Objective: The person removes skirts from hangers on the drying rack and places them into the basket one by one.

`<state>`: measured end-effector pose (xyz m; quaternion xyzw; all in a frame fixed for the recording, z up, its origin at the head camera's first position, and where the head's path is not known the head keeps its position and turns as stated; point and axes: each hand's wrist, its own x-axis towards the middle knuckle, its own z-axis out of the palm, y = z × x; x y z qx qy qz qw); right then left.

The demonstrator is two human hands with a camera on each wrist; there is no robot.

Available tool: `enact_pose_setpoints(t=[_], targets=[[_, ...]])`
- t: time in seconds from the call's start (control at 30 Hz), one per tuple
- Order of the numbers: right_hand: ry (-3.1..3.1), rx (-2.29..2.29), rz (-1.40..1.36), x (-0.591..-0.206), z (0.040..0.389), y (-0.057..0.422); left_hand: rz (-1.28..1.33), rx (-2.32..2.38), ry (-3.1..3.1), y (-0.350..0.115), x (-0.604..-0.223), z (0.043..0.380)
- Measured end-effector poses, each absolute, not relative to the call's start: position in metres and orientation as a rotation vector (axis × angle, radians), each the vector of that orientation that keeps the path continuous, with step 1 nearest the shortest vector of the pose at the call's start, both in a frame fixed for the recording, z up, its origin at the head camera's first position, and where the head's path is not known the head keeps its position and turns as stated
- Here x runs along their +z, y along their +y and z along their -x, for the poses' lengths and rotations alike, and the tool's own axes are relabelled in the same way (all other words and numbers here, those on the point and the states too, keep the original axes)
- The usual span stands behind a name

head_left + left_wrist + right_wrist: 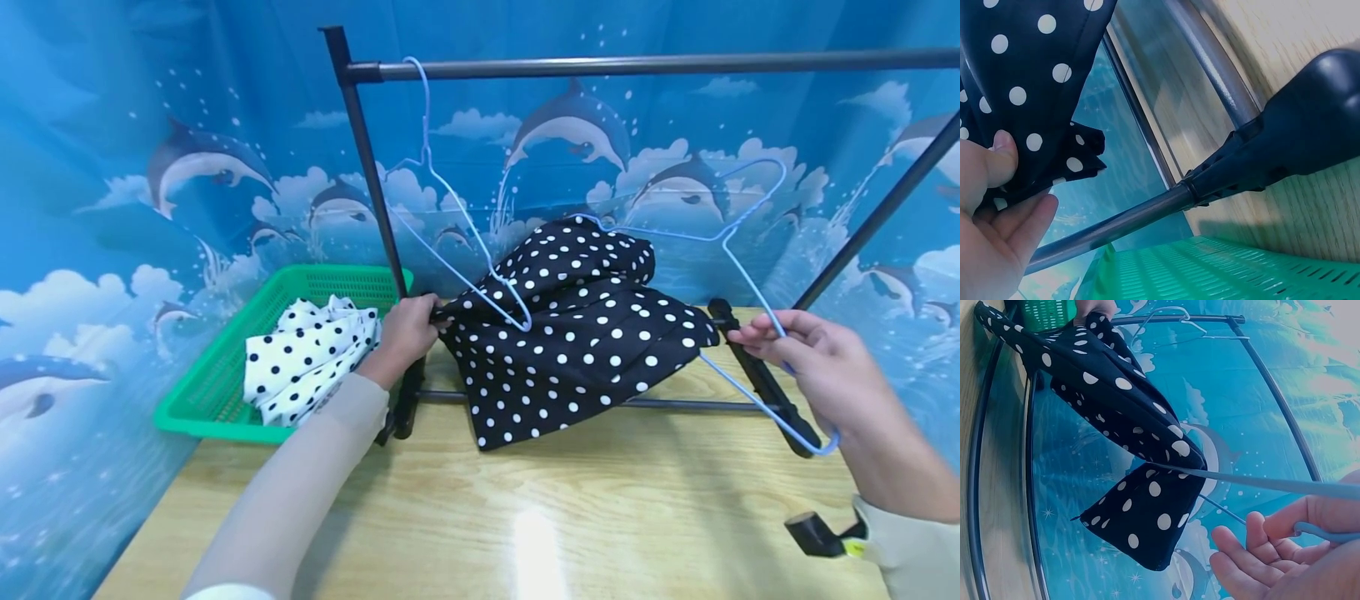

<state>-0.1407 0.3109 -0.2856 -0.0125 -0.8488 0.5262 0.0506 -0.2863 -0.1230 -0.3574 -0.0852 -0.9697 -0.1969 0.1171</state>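
A black garment with white polka dots (570, 333) is stretched out in front of the rack. At its left end my left hand (408, 333) pinches a bunched edge of it; in the left wrist view the thumb (1002, 159) lies over the cloth with fingers beneath. My right hand (832, 358) holds a light blue wire hanger (727, 235) by its near side. The hanger's far end runs into the garment, which hides that part. In the right wrist view a folded flap of the garment (1147, 519) droops below the hanger wire.
A second blue hanger (426, 154) hangs from the rack's top rail (600, 67), overlapping the garment. Left of the rack, a green basket (187, 408) holds white cloth with black dots (307, 358). The rack's feet stand on a wooden table (465, 508), before a dolphin-print curtain (300, 108).
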Motion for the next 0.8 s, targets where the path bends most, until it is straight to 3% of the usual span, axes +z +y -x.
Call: enact_pose_setpoints(t=[0.8], targets=[[-2.576, 1.701, 0.042, -0.287, 0.143, 0.309, 0.198, -0.638, -2.869, -0.140, -0.350, 0.282]])
